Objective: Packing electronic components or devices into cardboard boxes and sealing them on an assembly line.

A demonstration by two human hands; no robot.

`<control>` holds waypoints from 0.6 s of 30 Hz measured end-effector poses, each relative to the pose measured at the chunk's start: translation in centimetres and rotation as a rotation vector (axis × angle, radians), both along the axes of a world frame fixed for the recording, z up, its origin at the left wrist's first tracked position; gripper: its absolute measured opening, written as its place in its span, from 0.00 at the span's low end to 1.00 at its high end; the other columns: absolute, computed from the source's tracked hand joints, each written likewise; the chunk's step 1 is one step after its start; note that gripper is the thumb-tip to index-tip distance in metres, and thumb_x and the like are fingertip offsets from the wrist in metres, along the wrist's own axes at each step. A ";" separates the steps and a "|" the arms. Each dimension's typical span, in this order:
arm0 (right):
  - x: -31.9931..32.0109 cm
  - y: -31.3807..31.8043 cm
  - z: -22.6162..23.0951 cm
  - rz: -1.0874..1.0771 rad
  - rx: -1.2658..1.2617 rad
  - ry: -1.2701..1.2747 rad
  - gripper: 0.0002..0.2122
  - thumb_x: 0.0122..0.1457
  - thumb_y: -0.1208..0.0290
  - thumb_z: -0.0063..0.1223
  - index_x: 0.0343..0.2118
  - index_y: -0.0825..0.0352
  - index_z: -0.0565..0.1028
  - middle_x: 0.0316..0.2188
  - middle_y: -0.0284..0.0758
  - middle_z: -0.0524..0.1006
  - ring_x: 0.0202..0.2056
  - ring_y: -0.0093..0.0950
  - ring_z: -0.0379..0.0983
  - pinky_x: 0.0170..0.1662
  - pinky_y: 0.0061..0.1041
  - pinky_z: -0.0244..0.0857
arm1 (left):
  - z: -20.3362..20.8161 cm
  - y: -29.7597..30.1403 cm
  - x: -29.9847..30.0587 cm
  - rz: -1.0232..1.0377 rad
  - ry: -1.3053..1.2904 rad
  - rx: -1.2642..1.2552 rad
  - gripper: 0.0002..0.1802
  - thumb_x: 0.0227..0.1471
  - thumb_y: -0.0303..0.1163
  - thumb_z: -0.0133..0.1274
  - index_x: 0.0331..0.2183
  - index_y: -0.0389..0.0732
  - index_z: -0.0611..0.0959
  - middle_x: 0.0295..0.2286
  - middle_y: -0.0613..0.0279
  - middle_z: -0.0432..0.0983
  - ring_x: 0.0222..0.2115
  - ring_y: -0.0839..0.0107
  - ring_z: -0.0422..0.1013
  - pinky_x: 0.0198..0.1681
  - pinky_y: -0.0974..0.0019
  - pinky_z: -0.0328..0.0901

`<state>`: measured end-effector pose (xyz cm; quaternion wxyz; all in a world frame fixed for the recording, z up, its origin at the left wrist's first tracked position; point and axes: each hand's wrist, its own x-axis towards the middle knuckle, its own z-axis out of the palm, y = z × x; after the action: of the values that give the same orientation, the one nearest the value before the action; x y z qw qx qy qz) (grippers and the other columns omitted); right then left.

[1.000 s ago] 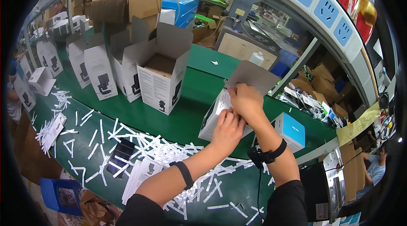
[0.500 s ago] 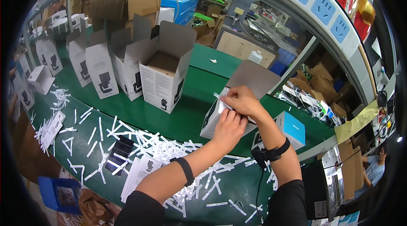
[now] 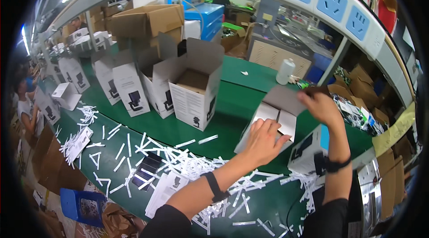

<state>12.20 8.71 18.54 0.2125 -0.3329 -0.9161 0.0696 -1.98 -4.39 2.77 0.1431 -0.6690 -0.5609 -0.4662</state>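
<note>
A flat grey-and-white cardboard box blank point(image 3: 278, 112) lies tilted on the green belt point(image 3: 232, 99). My left hand point(image 3: 263, 142) presses flat on its lower part, fingers spread. My right hand point(image 3: 319, 104) pinches the upper right flap of the same blank and lifts it. A small white and blue box point(image 3: 310, 148) stands just right of my left hand, beside my right wrist with its dark watch. Open white cartons point(image 3: 196, 88) stand in a row to the left.
Several white paper strips point(image 3: 178, 162) litter the near bench, with leaflets point(image 3: 167, 186) and a blue tray point(image 3: 82, 204) at the edge. A white bottle point(image 3: 285, 72) stands beyond the belt. Brown cartons point(image 3: 147, 19) are stacked behind. Another person sits at far left point(image 3: 27, 104).
My hands have spread apart on the blank: the right hand moved up and right with a flap, and the left hand slid down and flattened on the blank.
</note>
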 end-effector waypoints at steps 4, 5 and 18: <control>1.5 -4.5 -2.6 0.465 -0.035 -0.058 0.23 0.61 0.49 0.51 0.39 0.67 0.83 0.32 0.45 0.81 0.36 0.47 0.78 0.42 0.39 0.71 | 2.3 0.7 -0.7 -0.151 -1.002 -0.087 0.33 0.61 0.40 0.58 0.50 0.33 0.55 0.36 0.46 0.77 0.36 0.66 0.76 0.39 0.64 0.71; 2.1 -5.1 -3.1 0.473 0.047 -0.012 0.22 0.62 0.50 0.51 0.40 0.67 0.82 0.30 0.44 0.80 0.35 0.48 0.77 0.41 0.40 0.70 | 2.5 0.9 -0.8 -0.222 -1.063 0.008 0.38 0.56 0.36 0.62 0.51 0.32 0.53 0.31 0.46 0.77 0.28 0.62 0.77 0.33 0.60 0.71; 2.0 -0.5 -5.6 0.524 0.213 0.032 0.06 0.52 0.65 0.64 0.27 0.61 0.79 0.23 0.34 0.77 0.29 0.37 0.75 0.29 0.37 0.66 | 4.0 -0.8 -2.5 -0.191 -0.678 -0.362 0.27 0.43 0.24 0.70 0.48 0.33 0.80 0.40 0.53 0.81 0.42 0.66 0.76 0.49 0.63 0.68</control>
<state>14.22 8.24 12.91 0.2352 -0.0594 -0.9696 0.0308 -4.49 -5.23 6.73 -0.2144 -0.5407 -0.5849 -0.5652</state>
